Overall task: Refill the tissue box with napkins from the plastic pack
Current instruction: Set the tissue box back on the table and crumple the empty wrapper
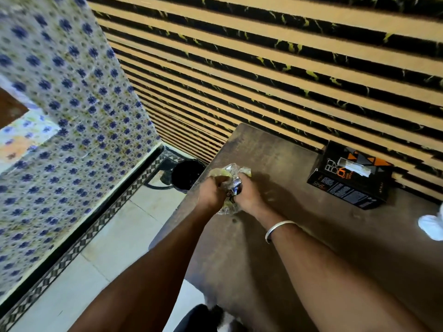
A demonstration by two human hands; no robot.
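Note:
Both of my hands hold a crumpled clear plastic pack over the left part of the brown table. My left hand grips its left side and my right hand, with a silver bangle on the wrist, grips its right side. The plastic is scrunched between my fingers, and what it contains is hidden. A black tissue box with orange and grey triangles stands at the table's far right against the wall. A white napkin shows in the box's top slot.
A striped tan and black wall runs behind the table. A black bin stands on the tiled floor past the table's left edge. Something white lies at the table's right edge. A blue-flowered tiled wall is at left.

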